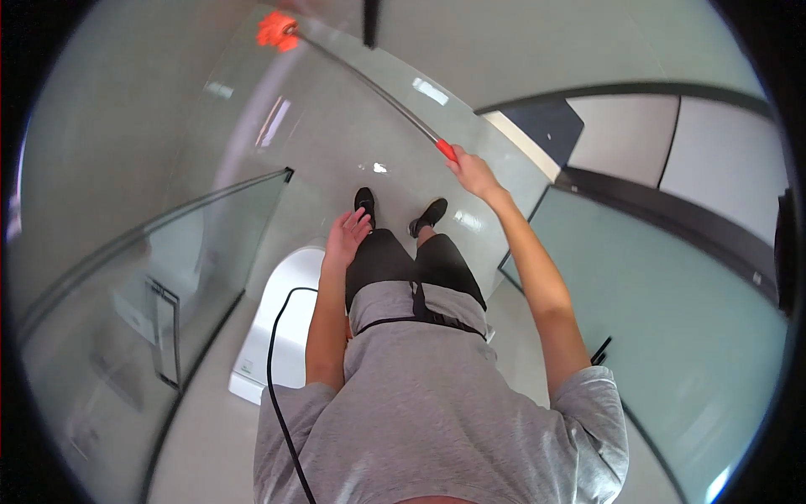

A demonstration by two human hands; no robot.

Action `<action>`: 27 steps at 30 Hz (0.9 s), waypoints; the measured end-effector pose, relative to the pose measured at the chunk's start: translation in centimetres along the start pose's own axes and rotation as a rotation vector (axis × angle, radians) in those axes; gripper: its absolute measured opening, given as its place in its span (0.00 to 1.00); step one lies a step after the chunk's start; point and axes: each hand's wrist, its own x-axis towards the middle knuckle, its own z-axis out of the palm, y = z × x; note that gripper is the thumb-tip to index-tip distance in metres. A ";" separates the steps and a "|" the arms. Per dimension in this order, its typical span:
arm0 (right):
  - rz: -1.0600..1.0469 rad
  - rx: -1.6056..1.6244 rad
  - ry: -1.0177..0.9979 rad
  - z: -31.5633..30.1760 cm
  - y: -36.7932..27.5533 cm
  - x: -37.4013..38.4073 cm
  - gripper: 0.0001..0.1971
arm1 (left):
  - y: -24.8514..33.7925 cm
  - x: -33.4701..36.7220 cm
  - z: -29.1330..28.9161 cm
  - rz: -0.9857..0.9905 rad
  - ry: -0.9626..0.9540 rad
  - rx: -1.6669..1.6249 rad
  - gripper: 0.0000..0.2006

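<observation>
My right hand (473,173) is closed around the red grip of a long-handled duster (369,82). Its thin metal pole slants away to the upper left and ends in a bright orange, fluffy-looking head (278,31), close to the far wall. Whether the head touches the wall or floor, I cannot tell. My left hand (345,238) holds nothing; its fingers are loosely spread above my left shoe, beside the white toilet (290,315).
To the left stands a glass door (227,244) with a dark metal handle (166,334). A frosted glass door (638,302) is on the right, beside an opening in a dark frame. A black cable (271,361) hangs by my left arm. The grey floor (327,143) is shiny.
</observation>
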 end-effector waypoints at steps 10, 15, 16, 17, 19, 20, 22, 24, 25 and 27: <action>0.252 0.255 -0.082 -16.0 16.5 -32.2 0.23 | -15.0 11.2 20.0 -0.255 0.116 0.341 0.40; 0.407 0.321 0.029 -16.4 19.0 -47.1 0.22 | -30.1 14.4 24.4 -0.490 0.076 0.331 0.43; 0.420 0.293 0.017 -17.6 17.9 -48.2 0.21 | -32.2 15.7 23.8 -0.558 0.226 0.127 0.33; 0.446 0.264 0.002 -18.4 17.2 -49.6 0.21 | -34.7 16.0 22.9 -0.574 0.232 0.134 0.33; 0.515 0.281 0.022 -19.0 17.7 -52.3 0.20 | -39.0 16.0 21.8 -0.519 0.290 -0.120 0.16; 0.610 0.295 0.056 -18.6 17.9 -54.2 0.20 | -41.6 13.6 23.8 -0.594 0.133 -0.039 0.11; 0.728 0.286 0.018 -17.6 19.0 -55.1 0.19 | -44.7 12.1 22.8 -0.635 0.176 -0.107 0.11; 0.844 0.262 -0.025 -16.5 20.4 -55.6 0.18 | -46.4 11.3 22.4 -0.676 0.257 -0.185 0.14; 0.839 0.226 0.033 -15.9 21.0 -55.9 0.17 | -46.4 11.5 22.5 -0.683 0.263 -0.193 0.14; 0.838 0.184 0.085 -15.9 20.7 -55.3 0.16 | -45.5 12.5 22.9 -0.736 0.292 -0.241 0.15</action>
